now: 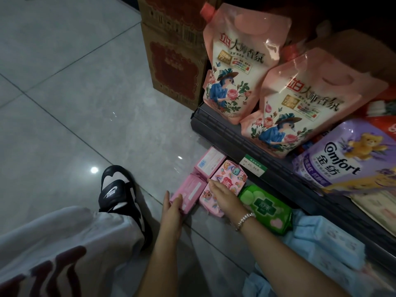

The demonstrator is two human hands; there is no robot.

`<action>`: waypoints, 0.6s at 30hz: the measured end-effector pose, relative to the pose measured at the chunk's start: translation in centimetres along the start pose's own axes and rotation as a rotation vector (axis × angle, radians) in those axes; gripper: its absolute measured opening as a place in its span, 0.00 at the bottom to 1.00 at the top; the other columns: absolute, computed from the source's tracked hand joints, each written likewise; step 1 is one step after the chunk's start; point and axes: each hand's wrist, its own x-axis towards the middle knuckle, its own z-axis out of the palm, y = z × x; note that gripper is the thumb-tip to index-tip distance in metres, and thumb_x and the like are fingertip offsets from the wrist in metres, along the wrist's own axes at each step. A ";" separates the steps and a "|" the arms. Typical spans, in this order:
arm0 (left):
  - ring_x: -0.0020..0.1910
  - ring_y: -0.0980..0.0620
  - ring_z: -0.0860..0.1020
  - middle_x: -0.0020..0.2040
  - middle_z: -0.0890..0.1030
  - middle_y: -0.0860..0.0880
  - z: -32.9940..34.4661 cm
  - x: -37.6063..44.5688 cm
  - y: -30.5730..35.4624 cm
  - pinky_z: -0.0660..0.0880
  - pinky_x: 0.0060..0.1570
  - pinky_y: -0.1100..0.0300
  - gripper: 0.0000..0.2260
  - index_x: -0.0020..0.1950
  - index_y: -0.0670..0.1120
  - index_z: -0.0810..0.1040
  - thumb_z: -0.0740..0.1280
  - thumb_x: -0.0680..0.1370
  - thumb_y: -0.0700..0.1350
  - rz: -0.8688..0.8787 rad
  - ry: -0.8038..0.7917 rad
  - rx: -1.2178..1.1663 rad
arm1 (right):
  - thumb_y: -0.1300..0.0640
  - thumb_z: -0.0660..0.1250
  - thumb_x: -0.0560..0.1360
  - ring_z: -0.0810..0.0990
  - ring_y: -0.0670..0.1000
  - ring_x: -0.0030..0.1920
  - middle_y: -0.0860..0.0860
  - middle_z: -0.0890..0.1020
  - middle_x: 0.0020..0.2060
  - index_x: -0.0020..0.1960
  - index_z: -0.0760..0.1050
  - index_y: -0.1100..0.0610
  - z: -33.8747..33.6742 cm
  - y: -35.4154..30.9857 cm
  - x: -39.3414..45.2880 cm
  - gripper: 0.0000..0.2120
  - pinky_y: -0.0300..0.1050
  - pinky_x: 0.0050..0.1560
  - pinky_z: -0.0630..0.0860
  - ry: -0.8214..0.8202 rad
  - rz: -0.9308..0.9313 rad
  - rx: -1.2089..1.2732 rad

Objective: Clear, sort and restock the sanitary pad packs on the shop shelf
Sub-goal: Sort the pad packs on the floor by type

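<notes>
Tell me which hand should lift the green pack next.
Probably the right hand: it rests flat on the patterned pink pack, directly beside the green pack. The left hand touches the plain pink pack, farther away.

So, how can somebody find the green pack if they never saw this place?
Look under the dark shelf edge that carries the pink detergent pouches; a row of packs lies on the floor there. The green pack lies just right of the right hand, between the patterned pink pack and the pale blue packs. It is the only green one.
</notes>
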 end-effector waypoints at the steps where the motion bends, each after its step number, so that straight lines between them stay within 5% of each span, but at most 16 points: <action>1: 0.67 0.41 0.72 0.76 0.62 0.43 0.1 -0.2 0.1 0.71 0.66 0.44 0.29 0.79 0.53 0.54 0.62 0.81 0.44 0.027 0.022 0.064 | 0.46 0.53 0.83 0.68 0.51 0.71 0.48 0.68 0.72 0.75 0.63 0.51 0.0 0.0 -0.2 0.22 0.48 0.68 0.66 0.002 0.002 -0.002; 4: 0.72 0.42 0.65 0.78 0.57 0.44 1.0 -1.4 1.5 0.66 0.70 0.47 0.27 0.78 0.51 0.59 0.64 0.80 0.49 0.162 0.101 0.352 | 0.45 0.54 0.82 0.74 0.50 0.63 0.49 0.73 0.68 0.74 0.65 0.50 -0.2 -0.1 -1.1 0.22 0.48 0.63 0.72 0.036 -0.014 -0.016; 7: 0.73 0.44 0.64 0.77 0.57 0.45 3.0 -3.5 3.6 0.63 0.71 0.44 0.23 0.75 0.51 0.64 0.63 0.81 0.48 0.294 0.075 0.453 | 0.48 0.56 0.82 0.75 0.42 0.49 0.46 0.76 0.61 0.71 0.69 0.50 -1.2 -0.8 -2.8 0.19 0.33 0.49 0.73 0.118 -0.089 0.042; 9: 0.73 0.46 0.64 0.75 0.61 0.46 4.6 -5.4 5.0 0.62 0.72 0.47 0.20 0.73 0.50 0.67 0.62 0.81 0.47 0.387 0.033 0.503 | 0.50 0.58 0.82 0.74 0.41 0.52 0.42 0.74 0.57 0.69 0.72 0.50 -2.3 -1.4 -4.3 0.16 0.28 0.44 0.69 0.181 -0.149 0.080; 13: 0.68 0.49 0.70 0.69 0.71 0.47 8.4 -11.0 7.3 0.67 0.66 0.57 0.16 0.70 0.48 0.70 0.60 0.82 0.44 0.571 -0.135 0.566 | 0.52 0.61 0.81 0.76 0.44 0.57 0.46 0.78 0.61 0.66 0.73 0.49 -4.9 -2.4 -8.2 0.14 0.34 0.51 0.71 0.346 -0.291 0.130; 18: 0.62 0.55 0.74 0.64 0.75 0.51 12.3 -18.5 8.2 0.69 0.54 0.71 0.14 0.67 0.49 0.71 0.60 0.82 0.43 0.890 -0.311 0.765 | 0.52 0.63 0.80 0.78 0.44 0.55 0.48 0.80 0.59 0.68 0.72 0.50 -9.0 -2.9 -14.5 0.17 0.43 0.56 0.76 0.625 -0.559 -0.093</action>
